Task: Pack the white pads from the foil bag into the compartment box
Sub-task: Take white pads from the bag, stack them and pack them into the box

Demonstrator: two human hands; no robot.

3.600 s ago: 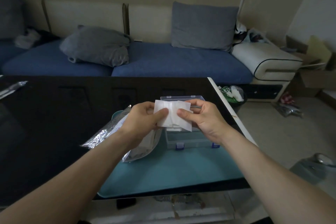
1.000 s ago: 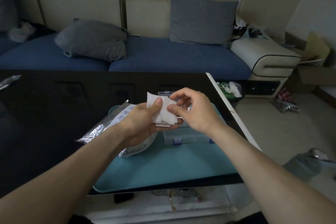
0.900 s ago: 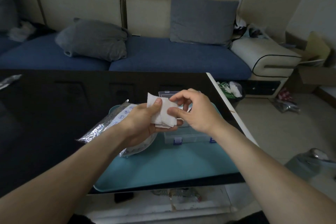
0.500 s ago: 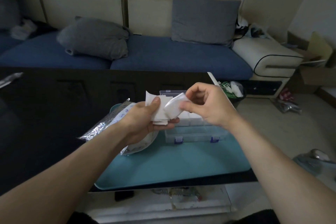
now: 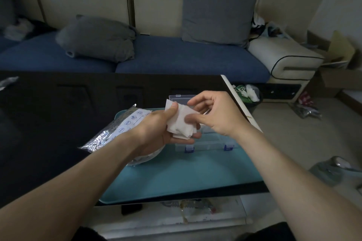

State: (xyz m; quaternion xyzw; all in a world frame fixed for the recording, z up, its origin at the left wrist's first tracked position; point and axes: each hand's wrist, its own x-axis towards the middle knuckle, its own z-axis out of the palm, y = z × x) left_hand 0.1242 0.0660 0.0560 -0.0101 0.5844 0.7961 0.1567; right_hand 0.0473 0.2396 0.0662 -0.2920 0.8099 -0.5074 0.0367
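Observation:
My left hand point(image 5: 156, 129) holds a small stack of white pads point(image 5: 179, 123), thumb on top and fingers underneath. My right hand point(image 5: 217, 113) is at the stack's right side, thumb and fingertips pinching the top pad. Both hands hover over the clear compartment box point(image 5: 207, 141) with blue latches, whose lid stands open behind. The silver foil bag point(image 5: 117, 129) lies to the left, partly under my left wrist. Box and bag rest on a teal tray point(image 5: 176, 178).
The tray sits on a black table point(image 5: 49, 123) near its right edge. A blue sofa with grey cushions point(image 5: 98, 39) runs behind. A small bin point(image 5: 247, 94) and clutter lie on the floor to the right.
My right hand had lifted one pad up and to the right; now it is back at the stack in my left hand, pinching the top pad. The left hand stayed in place.

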